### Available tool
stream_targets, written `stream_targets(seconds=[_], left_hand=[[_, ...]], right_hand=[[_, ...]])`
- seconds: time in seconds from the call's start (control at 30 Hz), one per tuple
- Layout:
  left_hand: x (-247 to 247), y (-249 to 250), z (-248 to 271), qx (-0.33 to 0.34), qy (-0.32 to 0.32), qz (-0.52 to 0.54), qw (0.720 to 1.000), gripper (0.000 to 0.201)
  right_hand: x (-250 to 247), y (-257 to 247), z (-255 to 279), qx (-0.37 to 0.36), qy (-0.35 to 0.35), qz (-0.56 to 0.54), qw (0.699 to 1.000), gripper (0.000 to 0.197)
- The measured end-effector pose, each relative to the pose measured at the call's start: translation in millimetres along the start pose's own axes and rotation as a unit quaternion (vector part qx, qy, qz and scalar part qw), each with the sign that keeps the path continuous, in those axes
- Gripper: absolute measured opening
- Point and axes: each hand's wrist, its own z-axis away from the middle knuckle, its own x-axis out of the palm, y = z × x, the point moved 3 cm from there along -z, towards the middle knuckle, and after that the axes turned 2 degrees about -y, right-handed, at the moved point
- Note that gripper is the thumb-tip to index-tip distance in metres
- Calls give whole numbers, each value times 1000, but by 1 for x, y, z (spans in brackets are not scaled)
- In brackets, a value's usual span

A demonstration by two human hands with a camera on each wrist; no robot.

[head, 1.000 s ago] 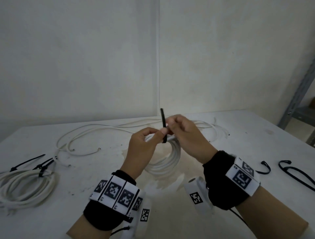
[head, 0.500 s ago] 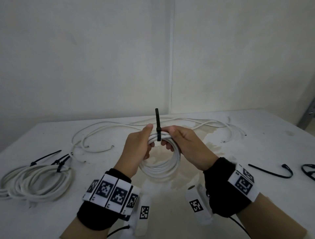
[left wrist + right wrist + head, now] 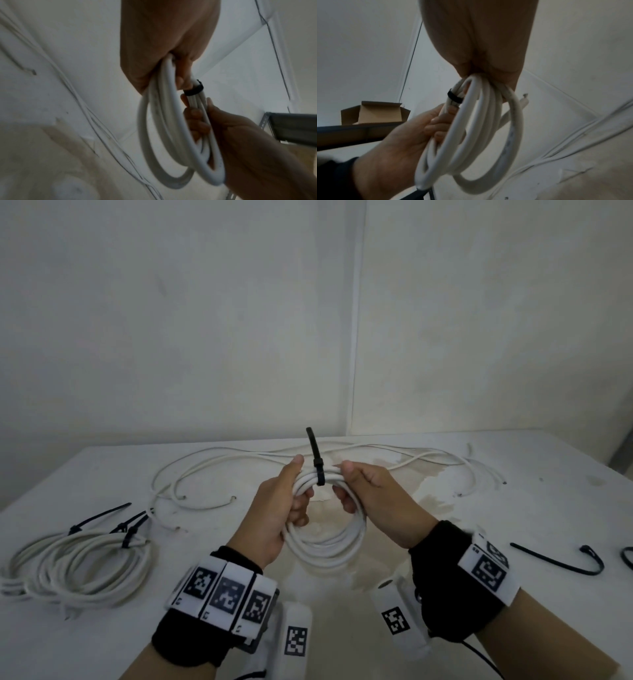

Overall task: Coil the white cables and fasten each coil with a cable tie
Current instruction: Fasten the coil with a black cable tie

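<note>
A white cable coil [image 3: 325, 546] hangs above the table between both hands. A black cable tie [image 3: 318, 462] is wrapped round its top, with its tail sticking upward. My left hand [image 3: 291, 501] grips the coil just left of the tie, fingers curled through the loops. My right hand [image 3: 356, 491] grips it just right of the tie. The left wrist view shows the tie band [image 3: 193, 90] tight on the strands of the coil [image 3: 154, 135]. The right wrist view shows the same band [image 3: 454, 99] on the coil [image 3: 488, 128].
A tied coil [image 3: 75, 566] with black ties lies at the table's left. Loose white cables [image 3: 212, 463] run across the back. Spare black ties [image 3: 561, 559] lie at the right. A cardboard box [image 3: 375, 115] sits on a shelf off the table.
Both hands have let go of the tie and moved down to grip the coil on either side of it. The tie now sits closed round the strands. The head view has shifted right.
</note>
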Motion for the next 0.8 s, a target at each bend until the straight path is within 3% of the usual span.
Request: stream_targets(seconds=[0.17, 0.3, 0.37, 0.47, 0.63, 0.8], left_hand=[[-8, 1, 9, 33, -7, 15, 999, 49], [-16, -7, 14, 38, 114, 34, 992, 51], [-19, -8, 15, 39, 143, 51, 988, 51], [-19, -6, 18, 42, 145, 68, 986, 51], [-15, 4, 17, 65, 129, 33, 989, 51], [-19, 2, 14, 65, 102, 34, 992, 47]], right_hand=[[5, 0, -5, -15, 63, -56, 996, 35], [27, 4, -3, -10, 67, -84, 994, 36], [35, 1, -1, 2, 59, -110, 992, 35], [39, -5, -2, 43, 67, -116, 990, 40], [40, -3, -10, 6, 153, -137, 979, 42], [39, 3, -17, 22, 153, -139, 978, 42]])
